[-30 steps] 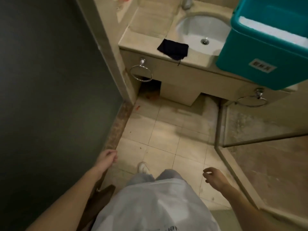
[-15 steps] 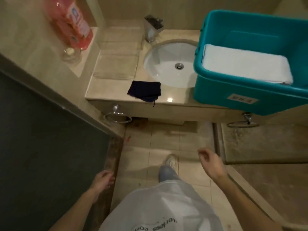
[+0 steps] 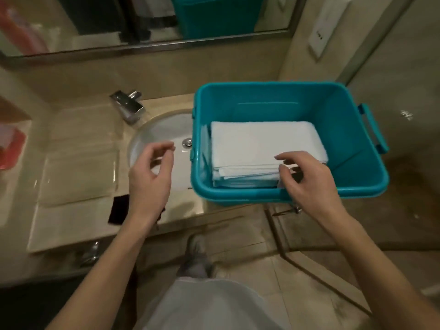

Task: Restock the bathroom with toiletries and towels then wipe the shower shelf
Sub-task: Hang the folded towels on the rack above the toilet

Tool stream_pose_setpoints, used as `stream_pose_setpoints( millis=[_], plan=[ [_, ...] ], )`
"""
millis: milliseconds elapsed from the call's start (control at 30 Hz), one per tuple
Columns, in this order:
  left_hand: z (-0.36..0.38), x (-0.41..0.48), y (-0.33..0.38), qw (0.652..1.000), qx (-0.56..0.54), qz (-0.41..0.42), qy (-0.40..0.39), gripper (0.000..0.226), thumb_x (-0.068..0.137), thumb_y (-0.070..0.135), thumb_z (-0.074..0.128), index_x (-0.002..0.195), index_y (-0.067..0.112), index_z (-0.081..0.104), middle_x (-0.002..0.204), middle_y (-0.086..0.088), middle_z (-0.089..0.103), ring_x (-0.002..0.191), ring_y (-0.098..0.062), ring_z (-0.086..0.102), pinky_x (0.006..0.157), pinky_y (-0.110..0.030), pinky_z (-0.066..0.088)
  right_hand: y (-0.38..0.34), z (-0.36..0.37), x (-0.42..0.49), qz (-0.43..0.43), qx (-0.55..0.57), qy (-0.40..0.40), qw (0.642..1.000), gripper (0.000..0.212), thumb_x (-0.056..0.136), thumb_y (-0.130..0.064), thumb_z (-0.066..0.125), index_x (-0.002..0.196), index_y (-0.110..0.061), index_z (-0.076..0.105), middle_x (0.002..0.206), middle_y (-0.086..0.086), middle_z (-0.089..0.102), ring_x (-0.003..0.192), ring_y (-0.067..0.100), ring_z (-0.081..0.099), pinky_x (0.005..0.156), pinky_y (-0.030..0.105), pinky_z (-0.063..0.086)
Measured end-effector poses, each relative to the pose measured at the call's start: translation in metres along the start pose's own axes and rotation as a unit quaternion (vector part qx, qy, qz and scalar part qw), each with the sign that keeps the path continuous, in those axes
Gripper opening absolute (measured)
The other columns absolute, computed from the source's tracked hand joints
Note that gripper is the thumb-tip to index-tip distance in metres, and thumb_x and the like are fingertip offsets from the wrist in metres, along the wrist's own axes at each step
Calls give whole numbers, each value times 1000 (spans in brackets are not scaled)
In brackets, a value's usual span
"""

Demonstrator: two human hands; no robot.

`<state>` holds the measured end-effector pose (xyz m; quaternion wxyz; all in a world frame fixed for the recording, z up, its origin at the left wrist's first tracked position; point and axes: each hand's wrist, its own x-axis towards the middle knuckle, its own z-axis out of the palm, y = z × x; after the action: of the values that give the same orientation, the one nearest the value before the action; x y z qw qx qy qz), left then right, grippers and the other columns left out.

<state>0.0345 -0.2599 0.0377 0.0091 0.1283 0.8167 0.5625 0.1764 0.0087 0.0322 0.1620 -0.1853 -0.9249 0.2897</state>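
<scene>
Room: you are looking down at a beige stone counter (image 3: pixel 78 225) in a bathroom, with a wide mirror (image 3: pixel 95 20) along the far wall and pale floor tiles (image 3: pixel 250 263) near you.
Sink: a white oval sink (image 3: pixel 164 129) is set into the counter, with a chrome square faucet (image 3: pixel 128 107) at its far left edge.
Tub: a teal plastic tub (image 3: pixel 238 196) with side handles sits on the right end of the counter, its left wall over the sink's right rim.
Towels: a stack of folded white towels (image 3: pixel 262 141) lies flat inside the tub, towards its left and near walls.
Cloth: a small dark cloth (image 3: pixel 117 210) lies on the counter's near edge, partly hidden by your left wrist.
Left hand: your left hand (image 3: pixel 148 184) hovers over the sink, its fingers (image 3: pixel 166 146) loosely curled and holding nothing.
Right hand: your right hand (image 3: pixel 309 182) is over the tub's near rim at the stack's near right corner, fingers (image 3: pixel 285 157) spread and relaxed, gripping nothing; you cannot tell whether the tips touch the towels.
</scene>
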Motion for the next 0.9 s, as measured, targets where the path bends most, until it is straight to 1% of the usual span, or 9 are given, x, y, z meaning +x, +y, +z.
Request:
stream_pose_setpoints(
  millis=[100, 200, 300, 400, 467, 567, 667, 800, 900],
  plan=[
    [38, 53, 38, 996, -1, 75, -45, 16, 100, 20, 57, 113, 21, 67, 109, 15, 68, 106, 0, 63, 92, -18, 49, 27, -8, 34, 117, -23, -46, 992, 32, 93, -34, 59, 124, -31, 63, 127, -8, 64, 111, 11, 63, 100, 40, 50],
    [87, 99, 41, 973, 63, 142, -172, 22, 97, 31, 57, 117, 28, 64, 116, 16, 66, 113, 0, 59, 99, -23, 46, 55, -13, 66, 181, -46, -84, 979, 42, 92, -34, 61, 133, -25, 58, 136, -1, 61, 127, 19, 56, 106, 42, 45],
    [137, 136, 28, 913, 179, 182, -319, 33, 96, 41, 54, 126, 28, 59, 128, 7, 63, 122, -14, 56, 105, -38, 44, 80, -13, 96, 266, -72, -132, 952, 55, 93, -35, 63, 143, -16, 48, 143, 8, 55, 132, 27, 51, 103, 39, 41],
    [183, 160, 16, 836, 292, 180, -430, 43, 97, 46, 49, 136, 28, 52, 137, 0, 56, 129, -24, 50, 106, -42, 42, 102, -8, 117, 331, -59, -156, 929, 63, 93, -35, 64, 147, -12, 41, 145, 14, 51, 132, 31, 49, 102, 38, 41],
    [209, 174, 10, 791, 353, 171, -470, 49, 98, 46, 47, 142, 26, 45, 143, -4, 52, 130, -28, 48, 105, -43, 43, 111, -6, 128, 364, -39, -151, 918, 63, 95, -34, 63, 149, -11, 38, 146, 15, 49, 132, 32, 49, 101, 37, 40],
    [235, 183, 1, 749, 404, 167, -498, 53, 99, 45, 45, 148, 25, 38, 147, -8, 46, 130, -31, 46, 106, -43, 40, 124, 0, 143, 395, -16, -143, 907, 63, 97, -32, 59, 150, -8, 34, 145, 15, 50, 129, 33, 50, 97, 37, 40],
    [249, 183, -8, 739, 414, 170, -504, 47, 99, 41, 45, 145, 30, 42, 145, -7, 45, 127, -29, 45, 106, -43, 39, 136, 5, 160, 420, 4, -145, 896, 71, 98, -35, 56, 155, -6, 25, 148, 17, 47, 131, 35, 49, 103, 38, 40],
    [254, 179, -15, 773, 390, 159, -474, 40, 97, 38, 47, 137, 32, 49, 145, -3, 45, 126, -26, 45, 102, -42, 42, 148, 13, 179, 433, 31, -167, 885, 73, 97, -42, 53, 154, -6, 24, 151, 15, 43, 135, 34, 46, 109, 40, 38],
    [254, 176, -16, 774, 392, 146, -474, 44, 95, 38, 53, 138, 32, 47, 150, -3, 38, 131, -26, 41, 104, -40, 39, 156, 17, 187, 443, 46, -183, 876, 73, 97, -45, 52, 153, -7, 26, 151, 14, 43, 135, 34, 45, 111, 42, 38]
  ],
)
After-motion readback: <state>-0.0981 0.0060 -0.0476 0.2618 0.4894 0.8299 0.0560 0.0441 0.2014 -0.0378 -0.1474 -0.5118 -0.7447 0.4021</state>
